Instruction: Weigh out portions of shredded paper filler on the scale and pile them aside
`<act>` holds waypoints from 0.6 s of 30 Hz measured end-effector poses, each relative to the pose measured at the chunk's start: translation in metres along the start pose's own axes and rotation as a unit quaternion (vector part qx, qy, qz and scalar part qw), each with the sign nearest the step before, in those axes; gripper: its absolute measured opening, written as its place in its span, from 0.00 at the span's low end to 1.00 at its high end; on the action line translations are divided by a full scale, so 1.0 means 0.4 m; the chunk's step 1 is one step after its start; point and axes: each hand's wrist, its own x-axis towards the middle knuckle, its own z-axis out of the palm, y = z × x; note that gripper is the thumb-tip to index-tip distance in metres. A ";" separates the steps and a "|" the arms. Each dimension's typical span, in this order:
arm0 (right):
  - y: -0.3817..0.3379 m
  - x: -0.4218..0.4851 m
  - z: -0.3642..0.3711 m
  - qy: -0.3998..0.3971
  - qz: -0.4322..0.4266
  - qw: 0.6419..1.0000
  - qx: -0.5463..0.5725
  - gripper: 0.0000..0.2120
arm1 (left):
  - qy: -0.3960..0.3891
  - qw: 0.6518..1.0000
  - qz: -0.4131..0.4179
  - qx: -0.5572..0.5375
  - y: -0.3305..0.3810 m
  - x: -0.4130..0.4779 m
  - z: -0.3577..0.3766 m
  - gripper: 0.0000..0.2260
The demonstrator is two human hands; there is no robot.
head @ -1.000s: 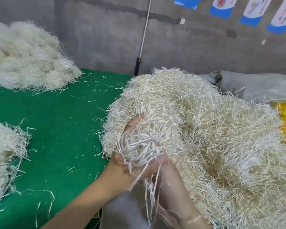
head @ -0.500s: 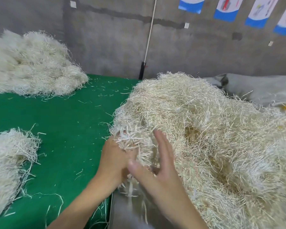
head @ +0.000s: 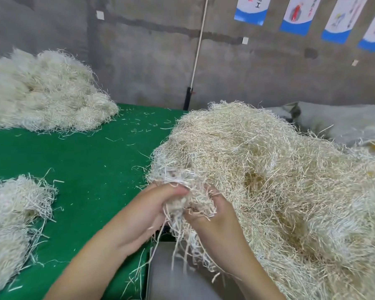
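The green table point(head: 91, 169) holds a far pile point(head: 41, 98) and a near pile point(head: 13, 213) of paper strips on the left, a big heap point(head: 279, 169) on the right, and maybe a grey scale point(head: 173, 282) near.

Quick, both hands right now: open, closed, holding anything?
Left hand: closed, gripping the clump of shredded paper.
Right hand: closed, gripping the same clump.

text check | leftmost poster point(head: 250, 11) on wall: dark Chinese characters, cut by top edge, the lower one reads 工 | other posters point(head: 297, 16): writing too small to read
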 end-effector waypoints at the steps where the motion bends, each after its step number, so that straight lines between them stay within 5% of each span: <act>1: 0.005 -0.002 -0.019 0.003 0.007 1.000 -0.019 0.29 | -0.045 0.999 -0.013 0.002 0.002 0.001 -0.002 0.12; 4: 0.008 -0.011 -0.053 0.028 0.022 0.993 -0.112 0.17 | -0.068 0.977 -0.052 0.195 -0.027 -0.008 -0.018 0.14; 7: 0.024 -0.005 -0.094 0.077 0.002 0.966 -0.248 0.27 | -0.002 0.906 0.063 0.419 -0.029 -0.017 -0.041 0.24; 11: 0.015 -0.004 -0.126 0.004 -0.094 0.899 -0.428 0.11 | 0.057 0.949 0.148 0.272 -0.016 -0.022 -0.048 0.34; 13: -0.008 -0.007 -0.110 -0.028 -0.154 0.871 -0.466 0.11 | 0.021 0.955 0.156 0.250 -0.036 -0.009 -0.004 0.36; 15: -0.030 -0.006 -0.092 -0.001 -0.211 0.874 -0.437 0.18 | -0.033 0.974 0.136 0.176 -0.069 -0.006 0.050 0.33; 18: -0.041 -0.005 -0.064 0.022 -0.206 0.938 -0.279 0.34 | -0.059 0.993 0.059 -0.086 -0.103 0.003 0.087 0.28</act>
